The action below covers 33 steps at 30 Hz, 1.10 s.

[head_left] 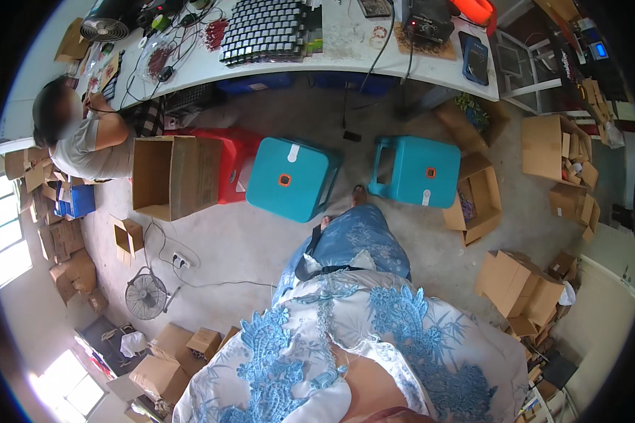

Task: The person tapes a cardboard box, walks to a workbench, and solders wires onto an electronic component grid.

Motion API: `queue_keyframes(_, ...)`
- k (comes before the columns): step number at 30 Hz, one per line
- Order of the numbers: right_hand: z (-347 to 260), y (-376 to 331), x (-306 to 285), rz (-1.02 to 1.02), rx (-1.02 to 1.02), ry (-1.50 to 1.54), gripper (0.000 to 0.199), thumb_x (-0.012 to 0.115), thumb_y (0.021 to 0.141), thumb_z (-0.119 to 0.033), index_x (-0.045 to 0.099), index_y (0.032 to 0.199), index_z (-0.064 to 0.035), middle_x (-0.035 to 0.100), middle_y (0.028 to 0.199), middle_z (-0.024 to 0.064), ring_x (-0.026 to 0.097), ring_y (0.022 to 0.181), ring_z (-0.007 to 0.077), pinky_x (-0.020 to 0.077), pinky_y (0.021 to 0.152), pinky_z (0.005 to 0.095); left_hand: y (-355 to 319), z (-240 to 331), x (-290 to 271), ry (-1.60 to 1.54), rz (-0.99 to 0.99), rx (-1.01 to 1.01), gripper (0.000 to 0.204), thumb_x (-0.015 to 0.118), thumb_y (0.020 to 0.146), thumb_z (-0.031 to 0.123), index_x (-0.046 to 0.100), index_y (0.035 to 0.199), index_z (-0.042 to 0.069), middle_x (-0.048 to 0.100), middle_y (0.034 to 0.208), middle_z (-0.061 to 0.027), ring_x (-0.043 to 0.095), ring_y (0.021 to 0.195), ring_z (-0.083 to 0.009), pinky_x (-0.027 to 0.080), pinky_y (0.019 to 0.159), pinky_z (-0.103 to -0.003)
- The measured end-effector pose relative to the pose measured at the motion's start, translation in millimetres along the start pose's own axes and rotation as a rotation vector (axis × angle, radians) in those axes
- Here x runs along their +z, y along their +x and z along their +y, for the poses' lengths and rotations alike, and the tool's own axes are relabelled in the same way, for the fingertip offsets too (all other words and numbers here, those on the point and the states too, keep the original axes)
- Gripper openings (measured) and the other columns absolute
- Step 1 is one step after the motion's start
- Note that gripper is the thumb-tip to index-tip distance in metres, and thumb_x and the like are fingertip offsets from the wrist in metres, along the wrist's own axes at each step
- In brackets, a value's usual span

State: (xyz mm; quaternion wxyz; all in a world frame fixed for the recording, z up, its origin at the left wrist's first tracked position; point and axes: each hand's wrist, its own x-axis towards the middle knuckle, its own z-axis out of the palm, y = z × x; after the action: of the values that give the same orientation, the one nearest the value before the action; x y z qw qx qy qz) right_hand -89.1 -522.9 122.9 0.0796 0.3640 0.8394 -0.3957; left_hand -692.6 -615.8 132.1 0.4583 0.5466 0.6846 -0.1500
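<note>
Neither my left hand nor my right hand shows; only my blue and white clothing [430, 331] and feet are visible below. Two teal plastic stools stand before me: the left stool [289, 162] and the right stool [416, 158], each with an orange-edged hole in its seat. Beyond them runs a white workbench [342, 49]. On it lie rows of small black blocks [261, 35], a dark blue phone [475, 60] and a black device with a knob [430, 25].
A person [95, 148] works at the bench's left end, beside an open cardboard box [199, 173] and a red stool [238, 162]. A fan [146, 292] and a power strip [182, 260] with a trailing cable are on the floor. Cardboard boxes [518, 285] line both sides.
</note>
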Motion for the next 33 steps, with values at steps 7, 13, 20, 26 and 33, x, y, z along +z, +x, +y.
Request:
queue_keyframes(7, -13.8, -40.9, 47.0, 0.062, 0.145, 0.095, 0.024, 0.061, 0.078, -0.018, 0.070, 0.096, -0.0062, 0.066, 0.089, 0.0157, 0.064, 0.085, 0.0309, 0.0498, 0.073, 0.0422, 13.8, -0.1, -3.7, 0.031, -0.090, 0.114, 0.027, 0.052, 0.086, 0.030, 0.068, 0.085, 0.009, 0.067, 0.084, -0.0168, 0.065, 0.083, -0.0352, 0.051, 0.072, -0.046)
queue_keyframes(13, -8.4, -42.0, 61.6, 0.103, 0.166, 0.113, 0.023, 0.061, 0.078, -0.018, 0.070, 0.096, -0.0060, 0.066, 0.089, 0.0155, 0.064, 0.085, 0.0304, 0.0496, 0.073, 0.0421, 4.5, -7.6, 8.0, -0.001, -0.077, 0.162, 0.027, 0.052, 0.086, 0.031, 0.068, 0.085, 0.009, 0.067, 0.083, -0.0169, 0.065, 0.082, -0.0353, 0.051, 0.072, -0.046)
queue_keyframes(20, 36.5, 32.3, 32.6, 0.158, 0.071, 0.089, 0.023, 0.061, 0.078, -0.017, 0.070, 0.096, -0.0059, 0.066, 0.089, 0.0152, 0.064, 0.085, 0.0298, 0.0495, 0.073, 0.0419, 5.6, -15.5, -2.8, -0.063, 0.051, 0.167, 0.028, 0.052, 0.086, 0.031, 0.068, 0.084, 0.009, 0.067, 0.082, -0.0169, 0.065, 0.082, -0.0354, 0.051, 0.072, -0.046)
queue_keyframes(26, 46.1, 46.3, 28.1, 0.172, 0.101, 0.132, 0.022, 0.061, 0.078, -0.017, 0.070, 0.096, -0.0057, 0.065, 0.089, 0.0150, 0.064, 0.085, 0.0293, 0.0494, 0.073, 0.0418, 7.4, -18.1, -5.1, -0.090, 0.038, 0.210, 0.028, 0.052, 0.086, 0.031, 0.068, 0.084, 0.008, 0.067, 0.082, -0.0170, 0.065, 0.081, -0.0355, 0.051, 0.072, -0.046)
queue_keyframes(33, 54.4, 44.8, 16.9, 0.165, 0.181, 0.217, 0.022, 0.061, 0.078, -0.016, 0.070, 0.096, -0.0056, 0.065, 0.088, 0.0148, 0.064, 0.086, 0.0287, 0.0492, 0.073, 0.0416, 11.3, -8.0, -18.6, -0.117, -0.036, 0.263, 0.029, 0.051, 0.086, 0.032, 0.068, 0.084, 0.008, 0.067, 0.081, -0.0170, 0.065, 0.081, -0.0356, 0.051, 0.071, -0.046)
